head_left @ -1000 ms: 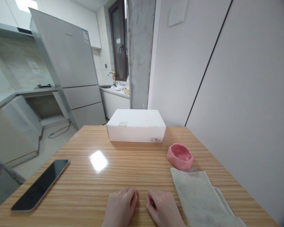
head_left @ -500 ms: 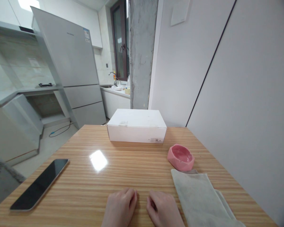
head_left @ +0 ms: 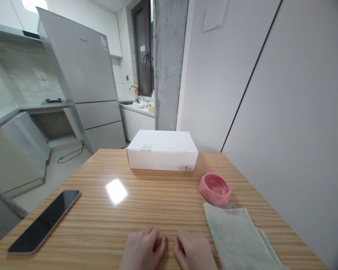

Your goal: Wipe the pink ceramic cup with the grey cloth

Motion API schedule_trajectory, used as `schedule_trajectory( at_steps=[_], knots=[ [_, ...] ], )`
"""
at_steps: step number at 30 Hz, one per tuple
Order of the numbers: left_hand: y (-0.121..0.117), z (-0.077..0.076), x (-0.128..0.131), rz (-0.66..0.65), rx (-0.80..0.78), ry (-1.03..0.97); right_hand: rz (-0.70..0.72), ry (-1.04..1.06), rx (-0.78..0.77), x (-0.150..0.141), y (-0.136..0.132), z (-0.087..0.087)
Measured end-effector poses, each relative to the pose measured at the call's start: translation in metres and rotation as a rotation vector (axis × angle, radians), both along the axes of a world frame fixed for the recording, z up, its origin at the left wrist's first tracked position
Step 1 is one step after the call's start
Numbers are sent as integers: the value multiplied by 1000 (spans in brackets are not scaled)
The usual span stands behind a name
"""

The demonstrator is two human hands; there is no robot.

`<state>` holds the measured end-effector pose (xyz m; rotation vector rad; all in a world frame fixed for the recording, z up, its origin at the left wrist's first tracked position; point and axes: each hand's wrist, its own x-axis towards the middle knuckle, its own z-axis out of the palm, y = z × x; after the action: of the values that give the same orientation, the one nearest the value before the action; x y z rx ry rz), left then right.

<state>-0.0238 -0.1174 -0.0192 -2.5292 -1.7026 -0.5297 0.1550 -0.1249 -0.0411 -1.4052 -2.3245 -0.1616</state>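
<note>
Hands at the near edge of a wooden table [head_left: 157, 202], seen from the head camera. The left hand [head_left: 143, 250] and right hand [head_left: 193, 252] lie palm down on the bare wood, side by side and close together, a narrow strip of table showing between them. The fingers [head_left: 154, 240] of both hands are loosely curled, tips on the surface, and grip nothing.

Cloth [head_left: 236, 236], pale grey-green and folded, lies flat just to the right of the right hand; whether the hand touches its edge cannot be told. A second layer of the cloth shows along its right side. Its far edge reaches to a pink dish [head_left: 215, 188], low, faceted on the outside and empty, which stands just beyond it and appears to rest against it.

Box [head_left: 162, 150], white cardboard and closed, stands at the far middle of the table, well apart from the hands, with a small printed label at the lower right of its front face. Phone [head_left: 45, 221], dark screen up, lies at an angle near the left edge of the table, well apart from the left hand. A bright lamp reflection sits on the wood between phone and box.

Beyond the table: a grey fridge [head_left: 81, 75], a concrete pillar [head_left: 169, 63], and a counter with a tap in the background.
</note>
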Motion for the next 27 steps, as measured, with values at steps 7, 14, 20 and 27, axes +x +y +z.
schedule_trajectory(
  at_steps=[7,14,20,27],
  knots=[
    [1,-1,0,-11,14,-26,7,36,12,1,0,-2],
    [0,-1,0,3,-13,-30,14,56,24,2,-1,-1],
    [1,2,1,13,-34,-34,9,68,15,1,-1,1],
    [-1,2,0,8,-86,-20,11,64,3,2,-1,-1]
  ],
)
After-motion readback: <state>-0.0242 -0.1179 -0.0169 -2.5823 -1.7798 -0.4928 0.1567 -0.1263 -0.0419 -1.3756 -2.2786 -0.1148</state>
